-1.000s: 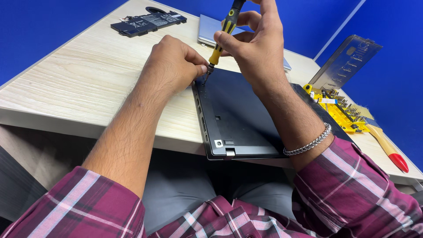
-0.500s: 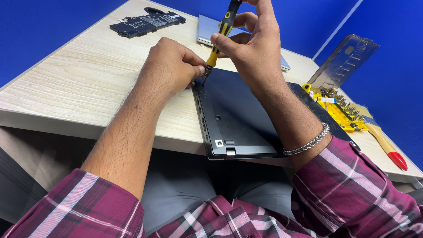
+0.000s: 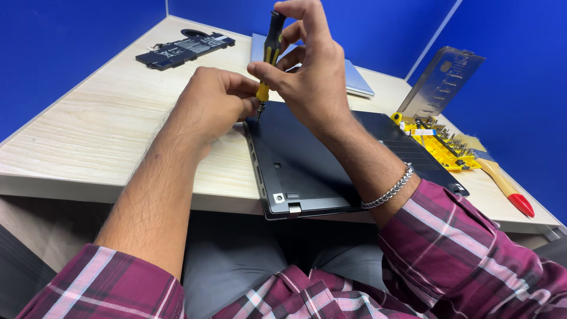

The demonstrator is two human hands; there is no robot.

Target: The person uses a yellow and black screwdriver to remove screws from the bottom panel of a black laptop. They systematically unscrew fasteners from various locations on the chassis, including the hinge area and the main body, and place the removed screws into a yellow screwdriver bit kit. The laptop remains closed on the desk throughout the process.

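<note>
A black laptop (image 3: pixel 313 165) lies bottom-up on the light wood table (image 3: pixel 94 130), its near edge overhanging the table front. My right hand (image 3: pixel 310 77) grips a black and yellow screwdriver (image 3: pixel 269 53), held nearly upright with its tip on the laptop's far left corner. My left hand (image 3: pixel 209 100) rests curled at that same corner, fingers beside the screwdriver tip. What the left fingers pinch, if anything, is hidden.
A black flat battery pack (image 3: pixel 183 50) lies at the table's far left. A silver closed laptop (image 3: pixel 354 77) sits behind my hands. At right stand a yellow bit-set case with open clear lid (image 3: pixel 440 142) and a wooden-handled brush with red tip (image 3: pixel 505 186). Blue partitions surround the table.
The right hand and screwdriver have shifted slightly, staying on the same corner; the left hand stays put.
</note>
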